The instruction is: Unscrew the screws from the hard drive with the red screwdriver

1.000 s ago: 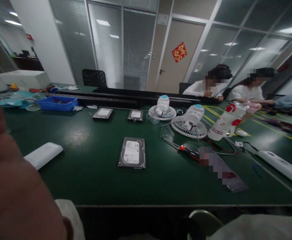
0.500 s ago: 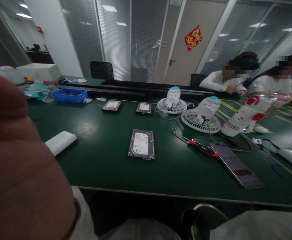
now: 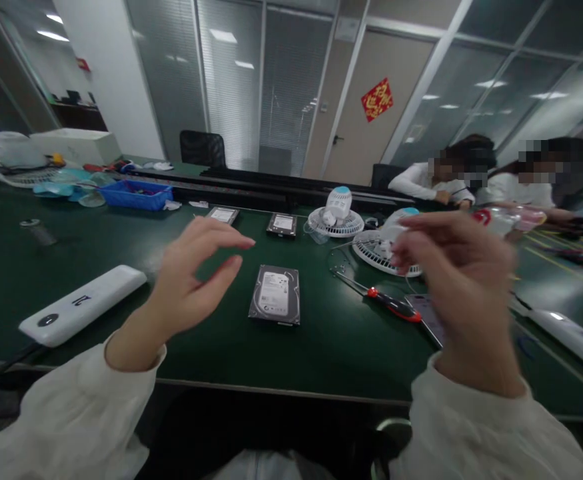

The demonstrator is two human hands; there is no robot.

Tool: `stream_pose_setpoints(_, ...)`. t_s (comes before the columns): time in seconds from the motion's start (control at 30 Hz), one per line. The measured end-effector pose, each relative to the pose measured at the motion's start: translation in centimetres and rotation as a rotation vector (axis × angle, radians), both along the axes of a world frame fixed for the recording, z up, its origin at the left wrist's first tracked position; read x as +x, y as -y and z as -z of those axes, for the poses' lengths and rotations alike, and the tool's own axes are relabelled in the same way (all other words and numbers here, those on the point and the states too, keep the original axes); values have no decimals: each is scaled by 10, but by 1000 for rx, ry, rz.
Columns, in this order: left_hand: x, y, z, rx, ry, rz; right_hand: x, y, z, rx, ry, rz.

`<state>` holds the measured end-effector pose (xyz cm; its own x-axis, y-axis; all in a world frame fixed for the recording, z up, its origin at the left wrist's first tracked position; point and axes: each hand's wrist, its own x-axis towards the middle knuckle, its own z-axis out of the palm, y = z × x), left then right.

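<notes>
A hard drive [image 3: 274, 295] lies label up on the green table in front of me. To its left my left hand [image 3: 187, 283] hovers above the table, thumb and fingers apart, holding nothing. My right hand [image 3: 466, 293] is raised on the other side, slightly blurred; its fingers are bent, with a gap to the thumb and nothing visible between them. Below and left of that hand lies a red and black screwdriver [image 3: 394, 305], its tip near several small screws. A phone [image 3: 427, 313] under the screwdriver's handle is partly covered by my right hand.
Two more hard drives, one [image 3: 282, 225] in the middle and one [image 3: 224, 215] left of it, lie farther back. Two white fans [image 3: 338, 220] stand face down at the right. A blue bin [image 3: 136, 195] and a white device [image 3: 84, 305] are left. Two people sit far right.
My left hand has moved from close before the camera down and forward over the table. My right hand has come into view. The view has shifted slightly.
</notes>
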<state>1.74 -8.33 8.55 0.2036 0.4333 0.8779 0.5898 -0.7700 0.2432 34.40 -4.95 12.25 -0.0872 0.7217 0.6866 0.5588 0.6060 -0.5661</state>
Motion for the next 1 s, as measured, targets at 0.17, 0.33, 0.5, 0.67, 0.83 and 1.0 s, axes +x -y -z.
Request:
stream_pose_setpoints(0.17,-2,-77,13,-594,-182,-29,4,-92,23,-421,610,209)
stream_pose_setpoints(0.33,-9,-114,48,-961,-187,-101,13,-142,69,-576,792,232)
stream_pose_setpoints(0.5,-16,-111,64,-1155,-155,-39,13,-151,86,-600,886,200)
stream_pose_setpoints(0.67,-18,-102,64,-1222,-136,30,12,-155,92,-536,881,204)
stream_pose_setpoints(0.83,-17,-104,69,-1220,-143,64,13,-151,94,-459,788,181)
stream_pose_setpoints(1.0,-10,-100,70,-1072,-113,61,-2,-137,83,-377,527,160)
